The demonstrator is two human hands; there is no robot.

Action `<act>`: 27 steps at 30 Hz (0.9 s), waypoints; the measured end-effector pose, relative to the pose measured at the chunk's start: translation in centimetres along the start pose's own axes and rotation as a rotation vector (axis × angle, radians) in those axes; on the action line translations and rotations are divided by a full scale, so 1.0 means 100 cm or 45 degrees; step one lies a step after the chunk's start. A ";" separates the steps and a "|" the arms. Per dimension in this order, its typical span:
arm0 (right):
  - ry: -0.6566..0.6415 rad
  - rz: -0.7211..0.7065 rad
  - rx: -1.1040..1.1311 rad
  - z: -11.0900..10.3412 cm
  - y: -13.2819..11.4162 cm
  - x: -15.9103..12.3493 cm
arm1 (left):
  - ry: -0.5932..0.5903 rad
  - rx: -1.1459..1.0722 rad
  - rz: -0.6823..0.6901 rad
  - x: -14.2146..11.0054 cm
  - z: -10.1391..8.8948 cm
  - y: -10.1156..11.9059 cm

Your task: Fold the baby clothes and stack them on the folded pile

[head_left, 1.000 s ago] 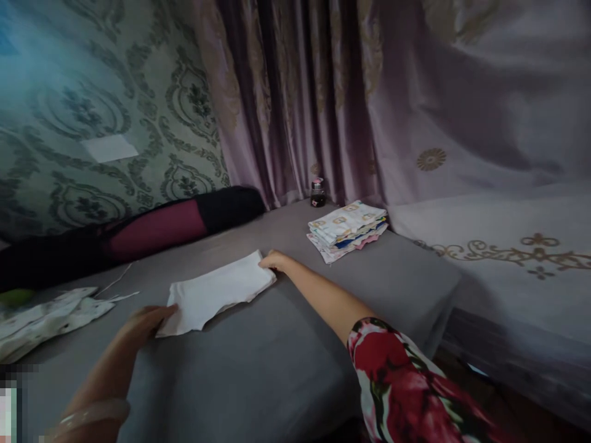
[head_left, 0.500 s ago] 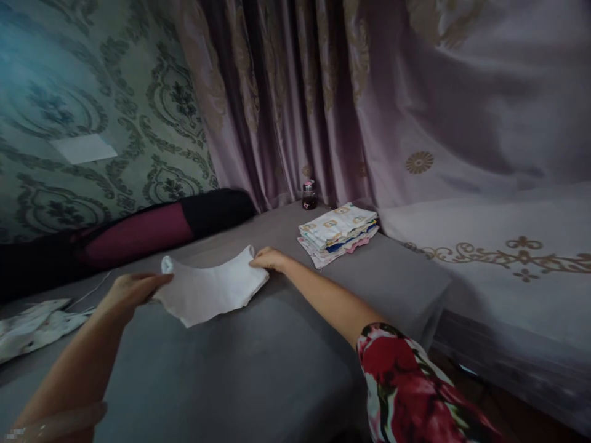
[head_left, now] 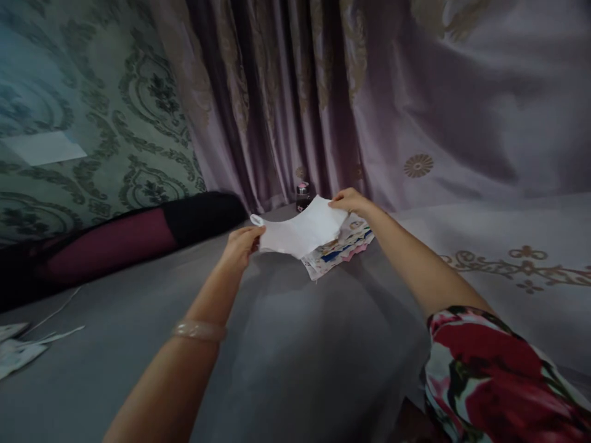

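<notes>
Item: folded white cloth (head_left: pixel 300 234), being held off the grey mattress (head_left: pixel 295 344) above the stack of folded cloths (head_left: pixel 339 249) lying near the far edge.
Left hand (head_left: pixel 241 245): pinching the cloth's left end, fingers closed on it; a bangle (head_left: pixel 199 330) is sitting on the wrist.
Right hand (head_left: pixel 349 200): gripping the cloth's far right corner.
Step, as judged: the cloth is being carried over to the stack. The next move calls for lowering it squarely onto the top layer and letting go with both hands together.
Nearby: small jar (head_left: pixel 302 195) standing just behind the stack by the curtain (head_left: pixel 277 98); dark bolster (head_left: pixel 120 240) lying along the left edge.
</notes>
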State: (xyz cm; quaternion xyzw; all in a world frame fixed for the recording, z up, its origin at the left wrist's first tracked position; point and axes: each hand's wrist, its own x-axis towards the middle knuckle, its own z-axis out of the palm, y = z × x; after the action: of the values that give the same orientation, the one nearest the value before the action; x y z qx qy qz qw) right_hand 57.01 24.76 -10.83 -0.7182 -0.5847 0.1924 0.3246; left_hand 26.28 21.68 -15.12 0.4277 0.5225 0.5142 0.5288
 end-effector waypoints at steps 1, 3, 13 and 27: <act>0.053 0.012 -0.117 -0.008 0.008 0.008 | -0.017 -0.041 0.006 0.005 0.017 -0.005; 0.152 0.040 -0.355 -0.019 0.021 0.022 | -0.034 -0.094 0.001 0.014 0.047 -0.014; 0.340 -0.057 -0.960 -0.024 0.070 0.054 | -0.089 -0.248 -0.227 0.025 0.126 -0.058; 0.204 -0.237 -0.755 0.020 0.093 0.046 | -0.086 1.102 1.132 0.008 0.114 -0.094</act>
State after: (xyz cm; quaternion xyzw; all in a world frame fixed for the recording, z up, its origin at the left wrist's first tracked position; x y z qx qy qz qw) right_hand 63.48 28.71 -18.21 -0.7378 -0.6511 -0.0740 0.1622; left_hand 38.50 22.43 -23.53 0.7960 0.4386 0.4129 0.0590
